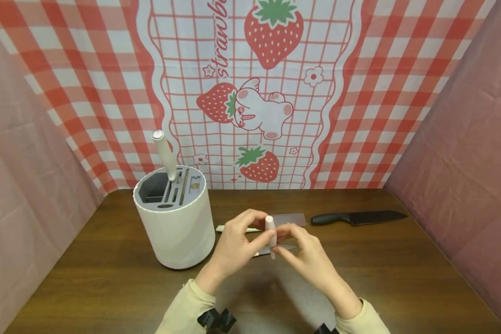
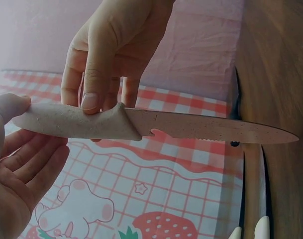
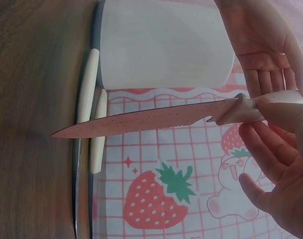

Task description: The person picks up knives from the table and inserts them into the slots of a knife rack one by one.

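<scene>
Both hands pinch a white-handled knife (image 1: pixel 270 225) upright above the table, its blade pointing down. Its speckled blade (image 2: pixel 206 125) has a notch and a short serrated stretch near the handle. The left hand (image 1: pixel 235 239) grips the handle's butt end between thumb and fingers. Closer to the blade, the right hand (image 1: pixel 308 253) pinches the handle with thumb and fingertips. Beneath and behind them lie a wide-bladed cleaver (image 1: pixel 291 220) and a smaller knife (image 1: pixel 288 247), partly covered by the hands. Their pale handles (image 3: pixel 87 87) show in the right wrist view.
A white round knife block (image 1: pixel 179 236) with a grey slotted top stands left of the hands. One white-handled tool (image 1: pixel 165 155) sticks up from it. A black knife (image 1: pixel 359 218) lies flat at the back right. Behind the table hangs a strawberry-print cloth (image 1: pixel 183 93).
</scene>
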The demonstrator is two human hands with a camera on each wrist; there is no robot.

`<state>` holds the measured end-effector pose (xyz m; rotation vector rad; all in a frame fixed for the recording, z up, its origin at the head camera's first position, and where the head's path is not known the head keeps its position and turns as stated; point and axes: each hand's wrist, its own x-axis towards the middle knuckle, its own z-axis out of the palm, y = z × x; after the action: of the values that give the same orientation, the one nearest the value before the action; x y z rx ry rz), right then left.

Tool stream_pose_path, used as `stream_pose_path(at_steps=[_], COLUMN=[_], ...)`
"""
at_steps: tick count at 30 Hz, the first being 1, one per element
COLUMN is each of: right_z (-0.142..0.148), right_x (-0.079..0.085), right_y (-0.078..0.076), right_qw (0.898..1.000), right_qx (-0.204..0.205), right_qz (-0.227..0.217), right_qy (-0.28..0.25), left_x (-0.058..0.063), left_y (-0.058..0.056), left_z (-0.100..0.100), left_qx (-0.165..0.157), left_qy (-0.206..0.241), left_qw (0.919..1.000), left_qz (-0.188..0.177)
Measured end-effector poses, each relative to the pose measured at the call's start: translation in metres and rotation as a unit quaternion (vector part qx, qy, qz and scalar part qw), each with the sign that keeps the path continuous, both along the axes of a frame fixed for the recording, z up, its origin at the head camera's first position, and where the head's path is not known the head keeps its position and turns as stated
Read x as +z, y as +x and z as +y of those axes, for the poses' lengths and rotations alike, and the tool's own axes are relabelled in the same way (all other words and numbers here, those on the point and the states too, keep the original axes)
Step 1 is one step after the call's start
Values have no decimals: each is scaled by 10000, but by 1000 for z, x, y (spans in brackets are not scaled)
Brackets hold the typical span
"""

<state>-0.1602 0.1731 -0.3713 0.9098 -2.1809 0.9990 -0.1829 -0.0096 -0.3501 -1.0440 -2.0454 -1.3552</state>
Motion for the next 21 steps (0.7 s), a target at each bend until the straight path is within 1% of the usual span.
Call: stream_pose_path(at_steps=[8, 12, 18, 21], right_z=[0, -1, 1, 3], right_x=[3, 2, 2, 1], right_y=[1, -1, -3, -3], right_qw=[9999, 9999, 9999, 9998], right_qx=[-60, 0, 63, 33], right_qz=[51, 148, -40, -115], right_qy=[83, 61, 111, 149], left_x=[-2, 0, 6, 8], left_y=[2, 2, 2, 1], left_z=[-1, -4, -11, -14], left_qx=[32, 44, 174, 228], left_qy=[161, 256, 435, 472], left_qw=[9999, 9997, 9986, 9982], left_qz=[25, 29, 247, 275])
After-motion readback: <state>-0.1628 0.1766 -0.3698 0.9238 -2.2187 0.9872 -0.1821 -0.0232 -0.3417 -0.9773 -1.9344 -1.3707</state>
